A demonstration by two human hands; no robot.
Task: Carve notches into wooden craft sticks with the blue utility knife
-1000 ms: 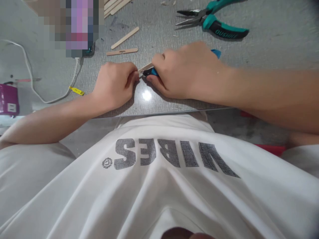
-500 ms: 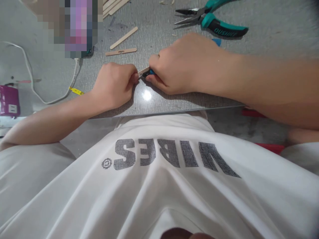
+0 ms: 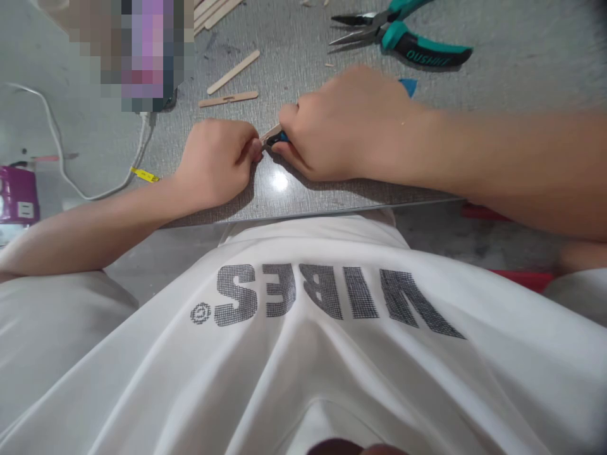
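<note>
A wooden craft stick (image 3: 271, 131) spans the small gap between my hands. My left hand (image 3: 217, 163) is closed, its thumb and fingers pinching the stick's left end. My right hand (image 3: 348, 129) is wrapped round a blue-and-black hand tool (image 3: 283, 136), whose dark tip lies against the stick near my left fingertips. A blue part also shows behind the right wrist; most of the tool is covered by the hand, so its exact kind cannot be told. Just beyond my hands lie a notched craft stick (image 3: 213, 101) and a plain craft stick (image 3: 234, 71).
Long-nose pliers (image 3: 391, 31) with green-and-black handles lie at the back right. Several more craft sticks (image 3: 215, 14) are at the back. A white cable (image 3: 59, 145) with a yellow tag and a purple box (image 3: 19, 193) are on the left. The table edge (image 3: 303, 215) runs before my shirt.
My right hand has shifted very slightly left, and more of the blue part behind its wrist shows. Both hands keep their grips; the view has moved a little.
</note>
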